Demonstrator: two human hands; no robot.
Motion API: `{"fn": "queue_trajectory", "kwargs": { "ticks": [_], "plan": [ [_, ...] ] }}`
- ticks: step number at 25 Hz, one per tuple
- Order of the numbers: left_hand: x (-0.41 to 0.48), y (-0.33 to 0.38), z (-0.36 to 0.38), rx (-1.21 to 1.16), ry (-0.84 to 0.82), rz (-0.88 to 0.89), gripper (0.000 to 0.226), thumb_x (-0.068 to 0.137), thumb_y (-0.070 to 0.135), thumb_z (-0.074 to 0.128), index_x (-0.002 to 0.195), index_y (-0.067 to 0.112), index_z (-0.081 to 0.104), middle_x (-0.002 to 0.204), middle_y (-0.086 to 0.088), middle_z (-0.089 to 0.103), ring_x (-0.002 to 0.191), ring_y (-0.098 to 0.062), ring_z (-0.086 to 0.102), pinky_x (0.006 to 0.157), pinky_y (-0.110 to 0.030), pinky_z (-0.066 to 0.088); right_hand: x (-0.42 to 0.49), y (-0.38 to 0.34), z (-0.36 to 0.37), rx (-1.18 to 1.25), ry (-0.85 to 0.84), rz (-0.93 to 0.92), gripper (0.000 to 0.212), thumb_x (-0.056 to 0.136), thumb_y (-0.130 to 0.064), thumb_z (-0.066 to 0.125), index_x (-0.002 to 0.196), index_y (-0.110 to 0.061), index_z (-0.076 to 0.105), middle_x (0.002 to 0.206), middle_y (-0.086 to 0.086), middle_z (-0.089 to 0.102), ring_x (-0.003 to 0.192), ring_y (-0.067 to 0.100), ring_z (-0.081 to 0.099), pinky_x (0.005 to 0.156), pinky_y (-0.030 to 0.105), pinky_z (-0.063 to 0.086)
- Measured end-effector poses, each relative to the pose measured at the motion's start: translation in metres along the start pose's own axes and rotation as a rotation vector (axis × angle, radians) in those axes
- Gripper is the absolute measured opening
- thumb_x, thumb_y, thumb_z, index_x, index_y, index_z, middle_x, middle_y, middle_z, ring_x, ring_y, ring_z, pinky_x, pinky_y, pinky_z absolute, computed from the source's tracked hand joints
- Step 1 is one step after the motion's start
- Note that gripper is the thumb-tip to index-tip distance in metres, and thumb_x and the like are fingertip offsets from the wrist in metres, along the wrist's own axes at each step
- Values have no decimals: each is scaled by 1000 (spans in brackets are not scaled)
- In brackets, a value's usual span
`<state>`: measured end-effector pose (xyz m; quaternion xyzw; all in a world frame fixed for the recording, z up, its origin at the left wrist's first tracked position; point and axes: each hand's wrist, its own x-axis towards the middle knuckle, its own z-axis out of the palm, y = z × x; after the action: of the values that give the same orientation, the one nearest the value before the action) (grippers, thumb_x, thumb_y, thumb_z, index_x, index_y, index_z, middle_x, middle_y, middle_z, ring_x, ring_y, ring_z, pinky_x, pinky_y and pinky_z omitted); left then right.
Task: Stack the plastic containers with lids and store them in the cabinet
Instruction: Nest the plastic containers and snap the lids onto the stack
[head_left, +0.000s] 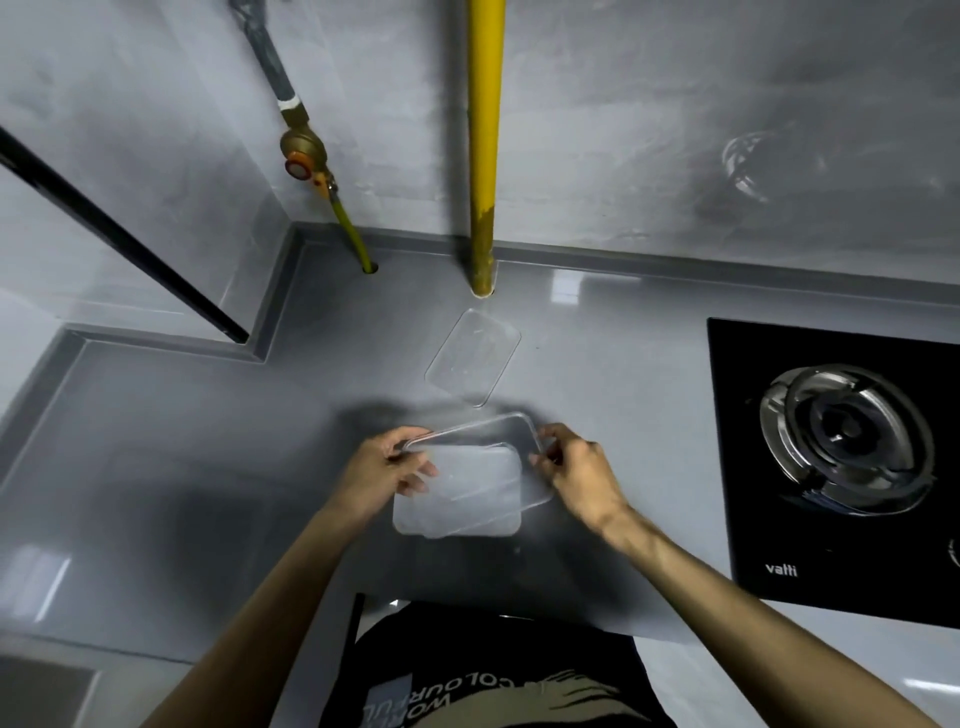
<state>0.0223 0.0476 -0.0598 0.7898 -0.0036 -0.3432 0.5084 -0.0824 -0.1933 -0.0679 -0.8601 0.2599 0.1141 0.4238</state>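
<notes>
Left hand (387, 467) and right hand (576, 470), fingers pinching clear container (467, 488) at opposite rims, steadying it above counter (208, 467); spare lid (472, 356) beyond.

Glossy grey countertop (156, 467) ran in front of me, with a raised lip at the back against the grey wall (623, 130). Black glass gas hob (737, 519) sat at my right, branded "vatti", its round steel burner (847, 436) on top. Thick yellow vertical pipe (485, 156) went down into the counter. Beside it to the left, a brass gas valve (301, 150) fed a thin yellow hose (353, 234) into a hole. Black diagonal bar (119, 234) crossed at my left.
</notes>
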Motion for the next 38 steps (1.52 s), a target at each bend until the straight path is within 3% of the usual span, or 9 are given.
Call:
{"fn": "queue_trajectory", "kwargs": {
  "ticks": [3, 7, 13, 16, 20, 24, 32, 35, 38],
  "plan": [
    [9, -17, 2, 49, 227, -16, 26, 88, 1, 61, 114, 6, 62, 87, -11, 72, 57, -15, 65, 50, -15, 53, -8, 3, 21, -6, -21, 28, 25, 89, -24, 65, 112, -16, 60, 84, 5, 71, 79, 28, 67, 74, 34, 55],
    [9, -34, 8, 276, 349, 69, 20, 86, 1, 61, 105, 3, 67, 97, -16, 74, 77, -23, 68, 76, -29, 57, -12, 3, 39, -182, -39, 13, 38, 94, -26, 53, 130, -18, 49, 99, 20, 72, 95, 41, 65, 74, 40, 50],
    [9, -40, 8, 520, 309, 167, 16, 92, 9, 51, 103, 7, 64, 96, -11, 69, 83, -26, 66, 75, -38, 57, -11, 0, 48, -313, -98, -9, 43, 98, -29, 42, 139, -15, 38, 109, 19, 69, 99, 38, 66, 85, 44, 53],
    [12, -44, 7, 539, 280, 170, 13, 93, 10, 52, 98, 9, 63, 97, -9, 64, 86, -26, 64, 75, -36, 56, -11, 2, 49, -367, -89, -34, 41, 98, -24, 43, 138, -13, 40, 106, 19, 68, 92, 37, 66, 80, 44, 54],
    [13, -49, 4, 484, 229, 170, 24, 93, 15, 54, 113, 16, 66, 104, -4, 73, 91, -21, 70, 84, -36, 59, -9, 0, 49, -345, -91, -37, 40, 99, -25, 42, 137, -13, 41, 107, 19, 68, 92, 37, 66, 81, 44, 54],
    [20, -49, 0, 498, 245, 187, 26, 91, 10, 55, 111, 16, 70, 102, -4, 75, 90, -19, 71, 84, -31, 58, -5, -1, 46, -301, -124, 4, 47, 100, -33, 40, 144, -17, 34, 114, 19, 67, 103, 38, 64, 91, 46, 51],
    [29, -50, -8, 532, 201, 197, 21, 88, 9, 61, 103, 14, 74, 100, -4, 76, 87, -13, 70, 81, -17, 50, -1, 1, 45, -262, -141, 28, 50, 99, -32, 45, 146, -20, 33, 118, 21, 66, 107, 40, 63, 93, 47, 50],
    [40, -41, -17, 575, 114, 94, 26, 90, 22, 62, 115, 14, 69, 112, -6, 73, 97, -16, 69, 91, -27, 53, -1, 2, 41, -234, -161, -4, 50, 99, -38, 43, 144, -19, 33, 120, 18, 66, 107, 37, 64, 94, 45, 51],
    [68, -20, -10, 549, 180, -21, 46, 88, 30, 65, 131, 16, 56, 128, -7, 65, 116, -26, 62, 102, -39, 49, 1, 2, 37, -238, -134, -26, 55, 98, -45, 42, 145, -18, 33, 123, 16, 65, 110, 36, 63, 94, 43, 51]
  ]
}}
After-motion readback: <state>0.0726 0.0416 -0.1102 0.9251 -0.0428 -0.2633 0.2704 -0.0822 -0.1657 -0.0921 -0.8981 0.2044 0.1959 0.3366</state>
